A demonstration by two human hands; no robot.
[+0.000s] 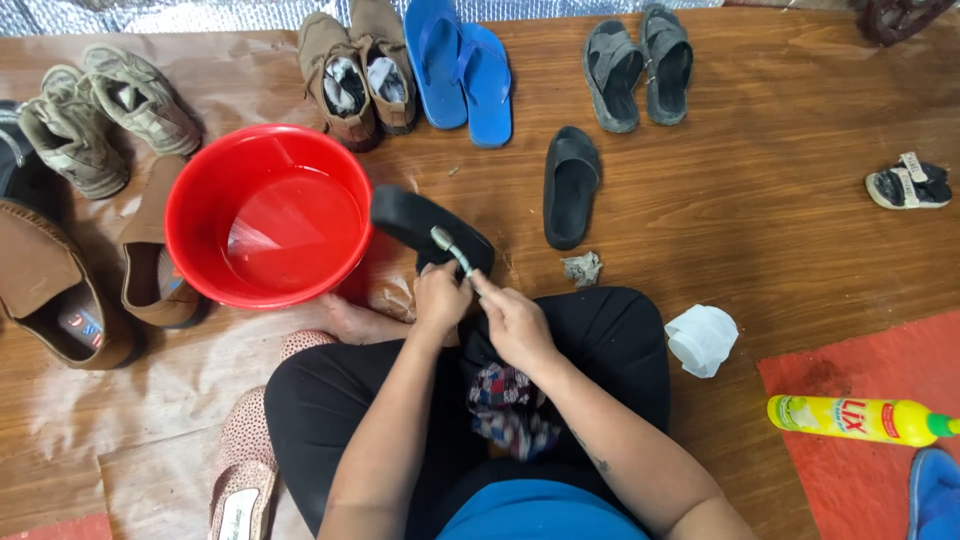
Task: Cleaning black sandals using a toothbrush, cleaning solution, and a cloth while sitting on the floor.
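Wooden floor [760,230], partly under brown paper, carries it all. Over the seated person's lap, the left hand [440,298] grips a black slipper [430,228], fingers curled around its near edge, while the right hand [515,322] pinches a toothbrush [452,249] whose head lies on the slipper. Just left stands a red basin [268,215] of water; its mate, a second black slipper [571,186], lies to the right, with other shoes and a yellow bottle [860,418] farther out.

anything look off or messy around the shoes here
A black slipper lies alone by the row; its mate is in the left hand, the right hand brushing it. A crumpled grey rag sits loose on the floor. No spill visible.
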